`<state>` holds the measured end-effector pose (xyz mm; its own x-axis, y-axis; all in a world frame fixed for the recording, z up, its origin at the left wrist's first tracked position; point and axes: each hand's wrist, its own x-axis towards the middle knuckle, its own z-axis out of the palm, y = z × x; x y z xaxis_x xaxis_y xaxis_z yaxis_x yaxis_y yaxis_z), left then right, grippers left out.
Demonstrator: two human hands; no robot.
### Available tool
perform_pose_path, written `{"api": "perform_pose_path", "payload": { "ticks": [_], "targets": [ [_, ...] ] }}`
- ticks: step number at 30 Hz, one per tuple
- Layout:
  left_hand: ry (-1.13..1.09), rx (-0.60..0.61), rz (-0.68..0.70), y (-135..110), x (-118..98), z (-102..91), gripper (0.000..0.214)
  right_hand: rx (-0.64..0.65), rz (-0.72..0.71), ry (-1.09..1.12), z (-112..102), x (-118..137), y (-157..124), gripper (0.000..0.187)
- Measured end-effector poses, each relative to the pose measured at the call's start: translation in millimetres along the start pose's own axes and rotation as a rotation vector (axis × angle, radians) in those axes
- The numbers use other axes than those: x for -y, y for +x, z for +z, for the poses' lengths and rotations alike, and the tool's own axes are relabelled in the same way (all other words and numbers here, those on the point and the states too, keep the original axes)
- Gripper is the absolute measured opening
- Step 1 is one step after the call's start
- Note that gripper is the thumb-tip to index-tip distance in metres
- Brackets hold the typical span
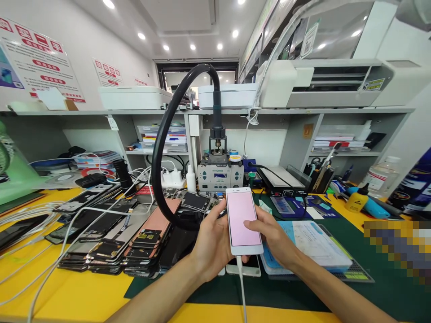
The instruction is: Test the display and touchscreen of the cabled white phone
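A white smartphone (240,211) with a lit, pale pink screen is held upright in front of me, tilted slightly. My left hand (213,240) is closed around its left side and back. The thumb of my right hand (278,233) rests on the screen, while its other fingers go behind the phone's right edge. A white charging cable (241,282) is plugged into the bottom of the phone and runs down toward me. Below the phone, another white phone (247,270) lies on the dark green mat (215,294), partly hidden.
Stacks of phone screens (144,255) stand at the left among white cables (67,242). A hot air station (220,175) with a thick black hose (158,152) stands behind. Right are a clear blue plastic case (313,246) and a yellow bottle (357,199). A shelf (134,112) spans the back.
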<state>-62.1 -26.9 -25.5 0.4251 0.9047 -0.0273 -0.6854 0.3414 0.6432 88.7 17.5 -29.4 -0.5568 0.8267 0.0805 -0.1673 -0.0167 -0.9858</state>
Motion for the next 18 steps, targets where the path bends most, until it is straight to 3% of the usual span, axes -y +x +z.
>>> {"api": "perform_pose_path", "payload": {
  "ticks": [18],
  "targets": [
    [0.04, 0.005, -0.009, -0.3, -0.4, 0.9, 0.069, 0.013, 0.038, 0.111, -1.5, -1.5, -0.2, 0.04]
  ]
}}
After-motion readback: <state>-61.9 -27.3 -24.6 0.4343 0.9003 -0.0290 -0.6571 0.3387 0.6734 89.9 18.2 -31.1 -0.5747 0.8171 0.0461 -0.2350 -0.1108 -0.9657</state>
